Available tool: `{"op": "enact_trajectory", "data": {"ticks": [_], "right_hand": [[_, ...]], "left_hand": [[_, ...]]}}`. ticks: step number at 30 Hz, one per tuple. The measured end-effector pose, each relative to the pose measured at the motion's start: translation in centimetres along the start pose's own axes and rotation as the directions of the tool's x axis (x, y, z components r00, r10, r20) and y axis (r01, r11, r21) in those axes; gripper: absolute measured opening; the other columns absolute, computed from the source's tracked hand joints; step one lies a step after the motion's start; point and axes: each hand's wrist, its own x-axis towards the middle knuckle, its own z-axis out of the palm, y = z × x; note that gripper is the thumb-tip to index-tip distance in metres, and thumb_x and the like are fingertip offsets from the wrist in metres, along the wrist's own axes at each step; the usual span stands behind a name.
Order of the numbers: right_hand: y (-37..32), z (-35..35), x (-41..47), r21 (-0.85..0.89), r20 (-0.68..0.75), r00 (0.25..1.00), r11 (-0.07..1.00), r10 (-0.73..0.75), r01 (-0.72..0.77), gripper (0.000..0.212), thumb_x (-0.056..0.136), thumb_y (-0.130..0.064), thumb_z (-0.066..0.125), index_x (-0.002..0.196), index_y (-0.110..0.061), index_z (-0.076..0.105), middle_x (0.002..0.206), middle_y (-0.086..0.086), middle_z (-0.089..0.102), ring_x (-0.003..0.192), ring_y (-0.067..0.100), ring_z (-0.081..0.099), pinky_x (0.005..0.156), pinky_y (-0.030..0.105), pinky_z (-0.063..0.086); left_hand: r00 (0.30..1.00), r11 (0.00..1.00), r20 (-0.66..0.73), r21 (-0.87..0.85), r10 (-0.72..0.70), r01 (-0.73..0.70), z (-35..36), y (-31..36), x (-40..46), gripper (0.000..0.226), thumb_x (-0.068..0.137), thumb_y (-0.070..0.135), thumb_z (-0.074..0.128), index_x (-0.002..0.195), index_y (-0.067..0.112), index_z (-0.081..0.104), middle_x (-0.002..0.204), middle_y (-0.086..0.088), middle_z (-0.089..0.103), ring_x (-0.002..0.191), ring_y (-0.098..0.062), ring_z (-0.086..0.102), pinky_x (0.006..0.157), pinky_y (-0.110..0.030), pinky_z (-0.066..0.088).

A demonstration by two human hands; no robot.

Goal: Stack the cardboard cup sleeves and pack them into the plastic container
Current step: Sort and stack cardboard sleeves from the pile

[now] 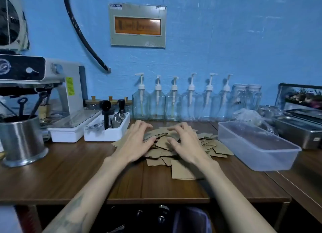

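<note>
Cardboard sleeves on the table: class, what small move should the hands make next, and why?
Probably draw both hands inward to gather a few sleeves into one squared stack. The cardboard sleeves lie in a loose, scattered pile, the left hand and right hand already rest on them, and the plastic container beside them looks empty.

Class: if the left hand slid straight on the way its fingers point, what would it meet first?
Probably the pump bottles at the wall; depth is unclear. The left hand rests on the sleeves.
</note>
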Motion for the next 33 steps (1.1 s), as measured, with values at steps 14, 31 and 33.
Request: {"op": "enact_trajectory", "data": {"ticks": [14,31,33], "right_hand": [[2.9,3.0,3.7,-0.061,0.285,0.957,0.998,0.048,-0.032,0.065,0.097,-0.057,0.043,0.152,-0.024,0.032,0.161,-0.002,0.024,0.148,0.017,0.021,0.12,0.039,0.015],[3.7,2.2,3.1,0.162,0.04,0.999,0.986,-0.034,0.027,0.023,0.097,-0.04,0.055,0.11,-0.028,0.069,0.103,-0.011,0.056,0.102,0.01,0.049,0.089,0.027,0.039],[3.7,2.2,3.4,0.132,-0.008,0.999,0.99,-0.048,0.049,0.019,0.098,-0.035,0.055,0.104,-0.025,0.07,0.098,-0.012,0.06,0.095,0.012,0.049,0.085,0.03,0.04]], "left_hand": [[0.944,0.984,0.296,-0.057,-0.146,0.17,2.0,-5.2,1.3,0.053,0.094,0.062,0.045,0.135,0.029,0.051,0.127,0.01,0.053,0.119,-0.012,0.051,0.102,-0.038,0.043],[0.997,0.962,0.081,-0.272,-0.013,0.034,1.9,-4.6,1.6,0.025,0.098,0.051,0.046,0.109,0.036,0.063,0.105,0.022,0.066,0.101,0.008,0.057,0.086,-0.023,0.046],[0.997,0.953,0.062,-0.298,-0.035,0.052,2.1,-4.7,1.7,0.025,0.096,0.052,0.05,0.115,0.038,0.058,0.11,0.019,0.064,0.099,0.006,0.059,0.084,-0.022,0.048]]}}
